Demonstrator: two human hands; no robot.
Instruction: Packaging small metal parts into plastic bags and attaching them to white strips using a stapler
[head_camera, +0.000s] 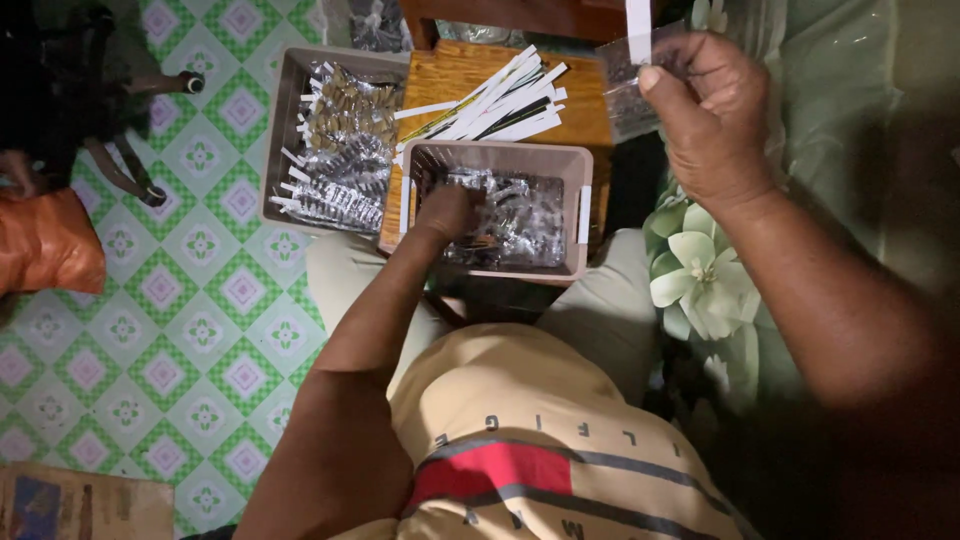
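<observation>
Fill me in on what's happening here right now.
A seated person's left hand reaches into a pinkish tray of small clear packets on a wooden stool. The right hand holds up a clear plastic bag with a white strip. More white strips lie on the stool; a second tray of filled packets sits on the floor.

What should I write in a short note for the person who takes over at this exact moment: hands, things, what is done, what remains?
Left hand: reaching down into the near tray of loose clear packets; whether it grips one cannot be told.
Right hand: raised, holding a clear bag with a white strip at its top.
White strips: piled on the wooden stool behind the near tray.
Done: filled packets with white strips lie in the far tray on the left.
Left: many loose packets remain in the near tray.
</observation>
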